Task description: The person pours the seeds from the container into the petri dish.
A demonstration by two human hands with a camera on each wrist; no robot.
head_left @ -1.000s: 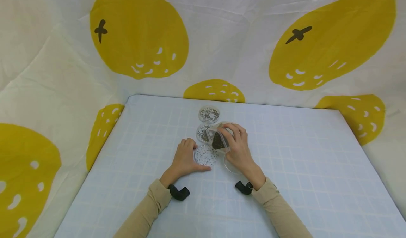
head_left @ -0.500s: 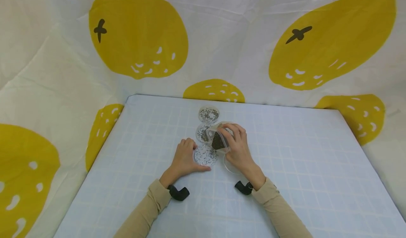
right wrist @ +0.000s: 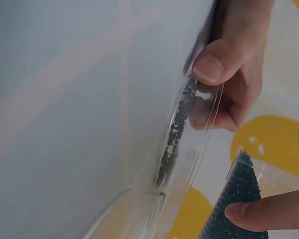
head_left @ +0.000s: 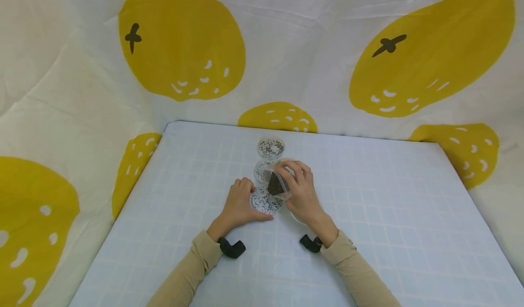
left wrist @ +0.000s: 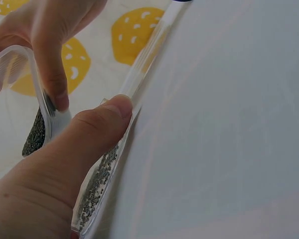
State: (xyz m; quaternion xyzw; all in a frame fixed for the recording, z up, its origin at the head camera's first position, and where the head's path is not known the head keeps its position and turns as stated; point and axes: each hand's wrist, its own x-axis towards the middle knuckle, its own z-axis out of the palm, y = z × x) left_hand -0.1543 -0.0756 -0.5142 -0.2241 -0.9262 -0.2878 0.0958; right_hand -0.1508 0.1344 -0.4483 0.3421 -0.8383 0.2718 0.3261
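Observation:
My left hand (head_left: 237, 203) holds the near petri dish (right wrist: 194, 154) on the table, thumb on its near side and fingers on the far side. Dark seed-like granules (head_left: 265, 203) lie scattered across its bottom. Above its right edge, my right hand (head_left: 302, 193) grips a clear plastic container (left wrist: 36, 74) tilted to the left. A heap of the same granules (right wrist: 239, 194) is banked against the container's wall, near the right thumb. Behind the near dish, the middle petri dish (head_left: 256, 172) is partly covered by the container.
A far petri dish (head_left: 270, 138) with granules stands at the back of the row. The edge of a clear round dish or lid (head_left: 298, 219) shows under my right hand. A pale checked cloth (head_left: 389, 207) covers the table, and a fruit-print curtain (head_left: 294, 47) hangs behind.
The right hand and the tilted container have shifted left, further over the near dish. More granules lie in that dish than before. My left hand keeps its place.

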